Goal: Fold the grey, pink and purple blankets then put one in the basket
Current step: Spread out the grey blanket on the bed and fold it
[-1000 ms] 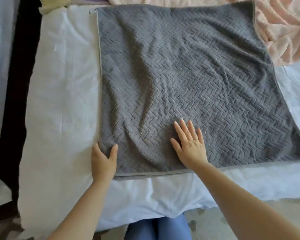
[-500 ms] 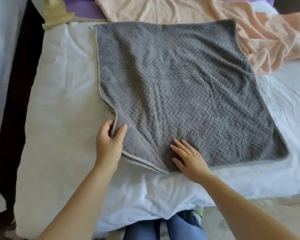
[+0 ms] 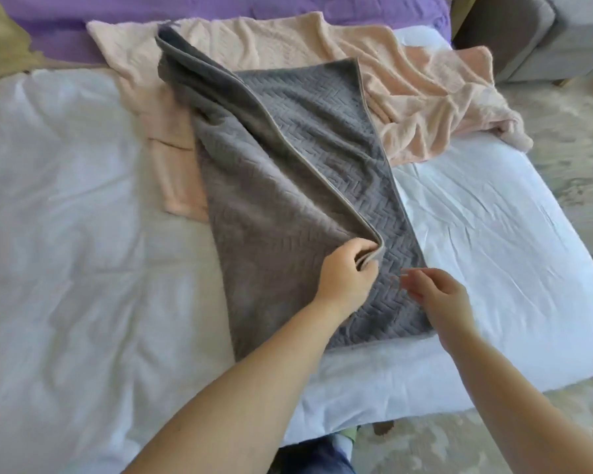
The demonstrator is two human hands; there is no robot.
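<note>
My left hand [image 3: 346, 278], pinching the hemmed corner of the grey herringbone-quilted blanket [image 3: 271, 213], has swung it rightward; my right hand [image 3: 439, 299] hovers loosely open and empty. The first fold looks half made.

Both arms are bare from the left hand [image 3: 346, 278] and the right hand [image 3: 442, 299] as far up as shows; dark blue denim trousers [image 3: 315, 456] cover the legs below.

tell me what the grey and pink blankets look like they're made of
Grey blanket: looks like soft fleece or microfibre, matte, embossed herringbone ridges and a pale bound edge. Pink blanket: probably plush fleece, fuzzy nap, soft rippled folds. Exact fibre cannot be told.
</note>
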